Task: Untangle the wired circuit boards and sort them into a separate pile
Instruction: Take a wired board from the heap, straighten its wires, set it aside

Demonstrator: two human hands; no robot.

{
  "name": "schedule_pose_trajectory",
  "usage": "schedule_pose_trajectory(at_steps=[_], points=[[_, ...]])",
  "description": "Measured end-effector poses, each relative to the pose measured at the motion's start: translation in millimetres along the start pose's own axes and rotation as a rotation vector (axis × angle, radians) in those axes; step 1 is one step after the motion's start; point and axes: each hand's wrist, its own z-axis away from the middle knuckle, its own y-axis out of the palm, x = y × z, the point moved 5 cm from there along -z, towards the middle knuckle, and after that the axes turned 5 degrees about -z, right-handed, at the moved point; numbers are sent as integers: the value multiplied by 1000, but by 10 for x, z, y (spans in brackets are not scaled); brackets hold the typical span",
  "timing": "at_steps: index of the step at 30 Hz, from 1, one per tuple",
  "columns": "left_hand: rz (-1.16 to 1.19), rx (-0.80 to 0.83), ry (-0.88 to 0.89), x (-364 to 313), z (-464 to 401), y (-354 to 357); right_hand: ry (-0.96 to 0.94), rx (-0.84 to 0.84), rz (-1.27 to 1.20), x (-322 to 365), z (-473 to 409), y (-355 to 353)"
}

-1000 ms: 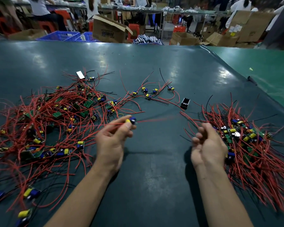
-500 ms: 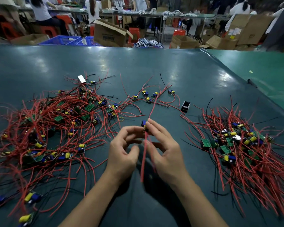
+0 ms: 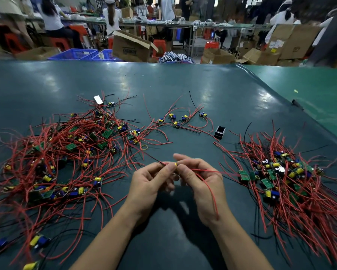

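Teal table [image 3: 183,84] below cardboard boxes [image 3: 132,47]; both hands [image 3: 150,184] pinch one wired board [image 3: 175,164].

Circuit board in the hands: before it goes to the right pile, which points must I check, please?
1. Board pinched by left hand and right hand: ok.
2. Red wire hangs free over the right wrist: ok.
3. Thin wire toward tangled pile is free: cannot tell.
4. Sorted pile lies apart on the right: ok.
5. Bare table between hands and sorted pile: ok.

Bare mat [image 3: 163,240] between left tangle [image 3: 62,158] and right pile [image 3: 292,182].
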Motion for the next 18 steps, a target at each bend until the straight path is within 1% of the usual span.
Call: schedule_pose_trajectory(at_steps=[2, 4, 7, 9, 11, 13, 14, 16, 18], points=[[50, -30, -16, -3, 6, -13, 82, -79, -74, -25, -9, -26], [172, -62, -63, 1, 21, 2, 236, -152, -223, -100, 4, -21], [298, -84, -137, 40, 28, 6, 456, -190, -418, -197, 47, 43], [376, -116, -181, 81, 7, -26, 514, -186, -556, -216, 40, 70], [458, -144, -234, 104, -2, -46, 530, -176, -629, -196, 24, 81], [455, -142, -253, 120, -1, -44, 514, -186, -645, -183, 1, 55], [440, -117, -242, 102, 0, -26, 499, -202, -610, -185, -10, 26], [352, -98, -189, 66, 8, -3, 456, -211, -454, -182, -16, -23], [239, -108, -131, 31, 16, -5, 403, -177, -308, -179, -8, -22]])
